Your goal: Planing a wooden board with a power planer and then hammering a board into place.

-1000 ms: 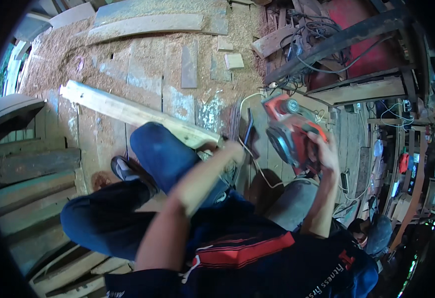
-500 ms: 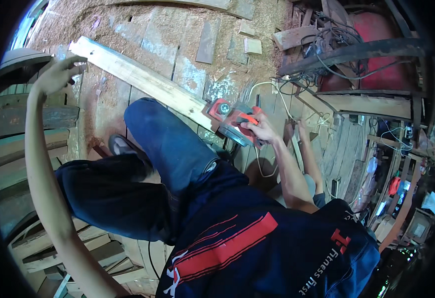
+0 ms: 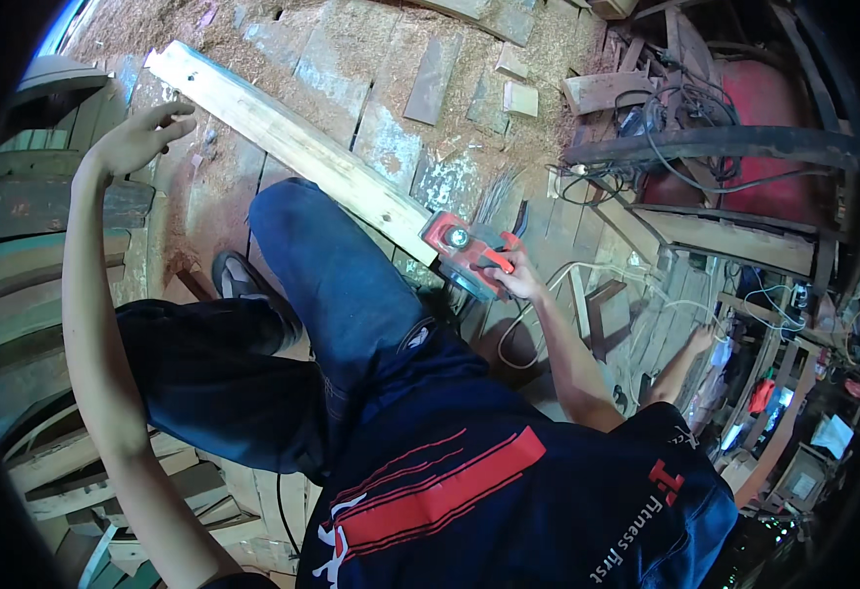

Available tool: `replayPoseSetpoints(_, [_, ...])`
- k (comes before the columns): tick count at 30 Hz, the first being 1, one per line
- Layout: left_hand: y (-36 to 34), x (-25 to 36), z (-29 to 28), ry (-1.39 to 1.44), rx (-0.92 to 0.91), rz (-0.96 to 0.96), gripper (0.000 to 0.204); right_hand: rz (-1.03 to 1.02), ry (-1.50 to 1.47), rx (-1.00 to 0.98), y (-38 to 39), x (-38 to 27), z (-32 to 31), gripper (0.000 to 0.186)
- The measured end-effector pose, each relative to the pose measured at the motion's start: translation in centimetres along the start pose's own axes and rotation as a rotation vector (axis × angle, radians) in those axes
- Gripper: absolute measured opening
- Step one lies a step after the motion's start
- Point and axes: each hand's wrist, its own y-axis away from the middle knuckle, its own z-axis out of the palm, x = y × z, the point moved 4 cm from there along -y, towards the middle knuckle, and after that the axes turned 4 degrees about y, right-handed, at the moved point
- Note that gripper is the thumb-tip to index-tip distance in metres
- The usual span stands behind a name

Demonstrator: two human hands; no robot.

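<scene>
Plank floor (image 3: 391, 152), sawdust (image 3: 337, 54) everywhere. Right hand (image 3: 521, 278) wrapped round red power planer (image 3: 461, 255), at near end of pale board (image 3: 297, 149), which lies aslant past raised knee (image 3: 297, 206). Left hand (image 3: 135, 143) loosely spread, empty, near board's far end. Offcuts (image 3: 521, 98) beyond. Probably setting up a planing pass; next move calls for flat tool, steady board.

Worn are a dark navy short-sleeved shirt (image 3: 538, 501) bearing a broad red band (image 3: 440, 483), thin red stripes (image 3: 405, 456) alongside it, a white mark (image 3: 332, 542) at one end, a red emblem (image 3: 664, 479) and white lettering (image 3: 615, 540), dark blue trousers (image 3: 322, 245) showing a small white patch (image 3: 417, 338), and grey footwear (image 3: 239, 279).
</scene>
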Motion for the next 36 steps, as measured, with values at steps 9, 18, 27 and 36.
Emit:
replayPoseSetpoints(9, [2.5, -1.9, -0.7, -0.038, -0.021, 0.005, 0.056, 0.045, 0.089, -0.032, -0.4, -0.3, -0.4, 0.021])
replayPoseSetpoints(18, [5.5, -1.7, -1.2, 0.101, 0.051, -0.069, 0.05, -0.04, 0.108, 0.0, -0.3, -0.6, -0.6, 0.024])
replayPoseSetpoints(27, [7.7, -3.6, -1.9, 0.101, 0.112, -0.147, 0.051, -0.05, 0.163, 0.041, -0.3, 0.0, -0.2, 0.028])
replayPoseSetpoints(36, [10.1, -4.6, -1.5, 0.153, 0.07, -0.108, 0.05, 0.138, 0.078, -0.021, -0.2, 0.1, 0.1, 0.022])
